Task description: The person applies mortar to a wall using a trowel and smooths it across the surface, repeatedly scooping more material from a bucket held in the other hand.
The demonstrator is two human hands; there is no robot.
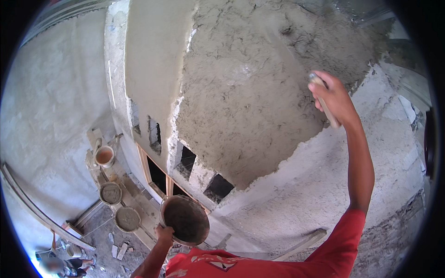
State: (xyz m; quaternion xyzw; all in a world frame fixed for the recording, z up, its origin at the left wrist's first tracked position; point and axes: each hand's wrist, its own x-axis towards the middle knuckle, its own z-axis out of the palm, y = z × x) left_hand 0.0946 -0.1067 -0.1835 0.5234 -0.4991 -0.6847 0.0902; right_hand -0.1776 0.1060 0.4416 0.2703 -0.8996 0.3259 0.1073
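Grasping a pale wooden-handled tool [331,116] inside the right grip [334,96], before rough grey plaster [241,111], and a round brown bowl [201,233] by its near-left rim in the left grip [164,233], nearer.

rough, ridged and matt all over the grey mortar [241,134]; smooth and dull down the plaster strip [150,60]! and here, grainy, chalky across the whitish wall [287,204]; looking wooden, pale, at the tool handle [330,115]; smeared and matt inside the round basin [187,224]; plain wood along the frame [143,163]; matt cloth on the red t-shirt [278,268].
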